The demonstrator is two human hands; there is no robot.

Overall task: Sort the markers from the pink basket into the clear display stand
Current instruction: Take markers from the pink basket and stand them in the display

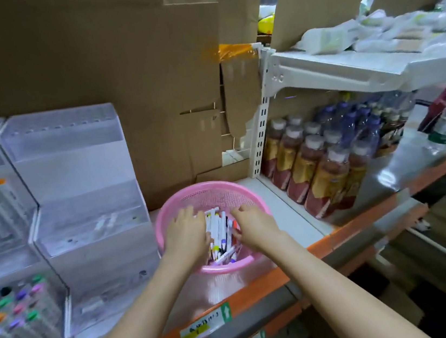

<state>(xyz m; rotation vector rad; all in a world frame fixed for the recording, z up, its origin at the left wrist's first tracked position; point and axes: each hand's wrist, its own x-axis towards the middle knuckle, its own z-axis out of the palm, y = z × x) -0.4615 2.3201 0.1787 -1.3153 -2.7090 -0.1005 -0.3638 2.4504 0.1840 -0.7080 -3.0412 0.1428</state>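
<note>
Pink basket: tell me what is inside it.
A loose pile of white-bodied markers with coloured caps lies in the pink basket. The left hand and right hand reach in and cover whatever lies beneath them; the basket's floor is hidden.

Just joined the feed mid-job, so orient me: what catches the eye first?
The pink basket at centre, with the left hand and right hand both down on the markers inside. Left of it stands the clear display stand, its tiers nearly bare. On the right, bottles fill the space under a white shelf.
</note>
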